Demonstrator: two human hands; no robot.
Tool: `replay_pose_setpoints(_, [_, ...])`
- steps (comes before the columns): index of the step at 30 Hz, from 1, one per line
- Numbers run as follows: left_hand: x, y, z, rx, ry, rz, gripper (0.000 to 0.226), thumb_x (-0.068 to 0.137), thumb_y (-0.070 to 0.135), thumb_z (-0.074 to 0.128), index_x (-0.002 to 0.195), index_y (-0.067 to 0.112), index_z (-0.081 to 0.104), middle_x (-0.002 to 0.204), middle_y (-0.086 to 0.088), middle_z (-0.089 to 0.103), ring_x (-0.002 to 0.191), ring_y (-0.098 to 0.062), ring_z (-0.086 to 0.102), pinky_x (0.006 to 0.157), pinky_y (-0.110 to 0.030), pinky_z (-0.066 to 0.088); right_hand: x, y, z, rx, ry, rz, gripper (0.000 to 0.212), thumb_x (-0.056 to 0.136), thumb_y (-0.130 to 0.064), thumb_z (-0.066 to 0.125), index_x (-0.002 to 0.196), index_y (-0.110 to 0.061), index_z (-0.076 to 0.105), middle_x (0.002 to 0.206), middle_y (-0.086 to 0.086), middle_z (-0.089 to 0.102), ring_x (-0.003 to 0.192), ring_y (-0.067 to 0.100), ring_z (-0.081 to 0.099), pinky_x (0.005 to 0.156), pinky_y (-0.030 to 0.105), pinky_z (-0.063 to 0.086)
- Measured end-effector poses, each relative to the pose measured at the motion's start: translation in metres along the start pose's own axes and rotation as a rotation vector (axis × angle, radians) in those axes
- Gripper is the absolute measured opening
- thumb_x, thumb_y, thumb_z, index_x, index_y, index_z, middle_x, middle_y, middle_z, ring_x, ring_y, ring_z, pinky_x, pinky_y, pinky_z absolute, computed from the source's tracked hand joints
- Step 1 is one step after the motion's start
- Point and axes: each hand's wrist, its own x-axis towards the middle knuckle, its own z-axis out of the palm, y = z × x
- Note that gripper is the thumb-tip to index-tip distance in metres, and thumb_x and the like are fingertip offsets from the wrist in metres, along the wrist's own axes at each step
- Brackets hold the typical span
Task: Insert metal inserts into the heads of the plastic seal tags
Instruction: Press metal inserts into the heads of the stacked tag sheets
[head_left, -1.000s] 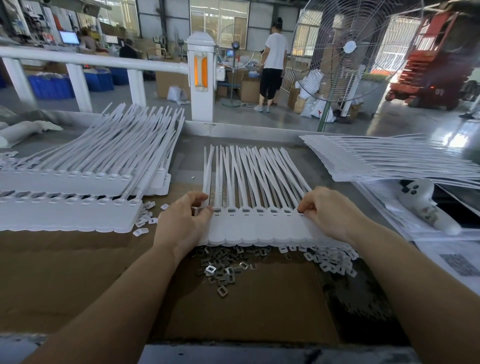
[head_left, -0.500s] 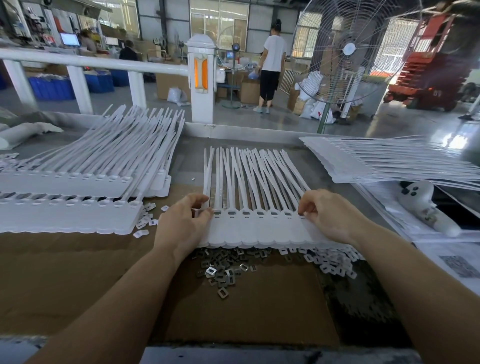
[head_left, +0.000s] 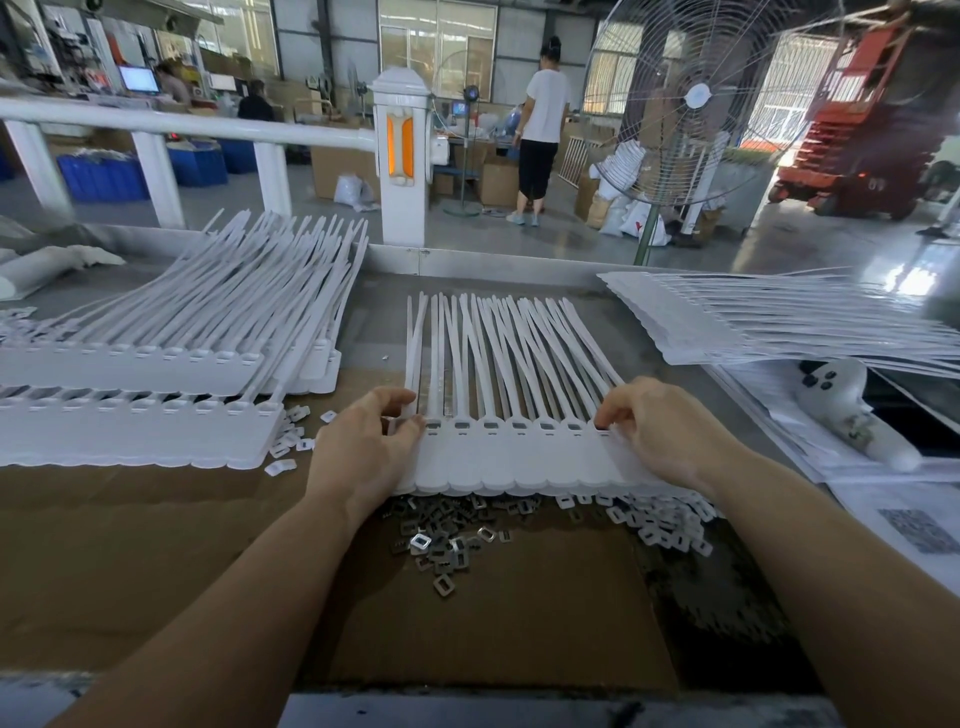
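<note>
Fingertips (head_left: 605, 418) obscured at tag heads (head_left: 519, 427)

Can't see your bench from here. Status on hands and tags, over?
Left hand and right hand pinch opposite ends of the tag strip, at its heads. Inserts piled loose just below. Nothing in the way.

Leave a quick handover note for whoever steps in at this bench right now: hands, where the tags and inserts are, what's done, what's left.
Left hand pinches the left end of the centre strip of seal tags; right hand has curled fingertips on its right end.
The strip lies flat on the cardboard, tails pointing away.
Metal inserts lie piled just below it, white clips to their right.
Visible head slots look dark, possibly filled; too small to confirm.
More strips: left stack, right stack.
Left: check this strip, then continue.
</note>
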Motion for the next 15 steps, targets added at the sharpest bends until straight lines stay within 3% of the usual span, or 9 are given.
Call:
replay_pose_setpoints(10, [0.0006, -0.0009, 0.0008, -0.008, -0.002, -0.004, 0.028, 0.090, 0.033, 0.058, 0.117, 0.028, 0.059, 0.108, 0.007, 0.061, 0.090, -0.007, 0.050, 0.081, -0.023, 0.037, 0.0016, 0.0014, 0.0011, 0.025, -0.009, 0.028, 0.032, 0.088, 0.007, 0.043, 0.084, -0.021, 0.059, 0.104, 0.002, 0.058, 0.093, 0.017, 0.055, 0.086, 0.034, 0.046])
replay_pose_setpoints(15, [0.0001, -0.0016, 0.0006, -0.016, 0.008, 0.005, 0.028, 0.089, 0.032, 0.060, 0.116, 0.028, 0.059, 0.101, 0.009, 0.059, 0.089, -0.007, 0.051, 0.081, -0.023, 0.039, -0.0005, 0.0018, 0.0023, 0.106, 0.069, 0.054, 0.023, 0.091, -0.002, 0.046, 0.093, -0.018, 0.062, 0.096, -0.003, 0.056, 0.087, 0.012, 0.050, 0.077, 0.022, 0.037])
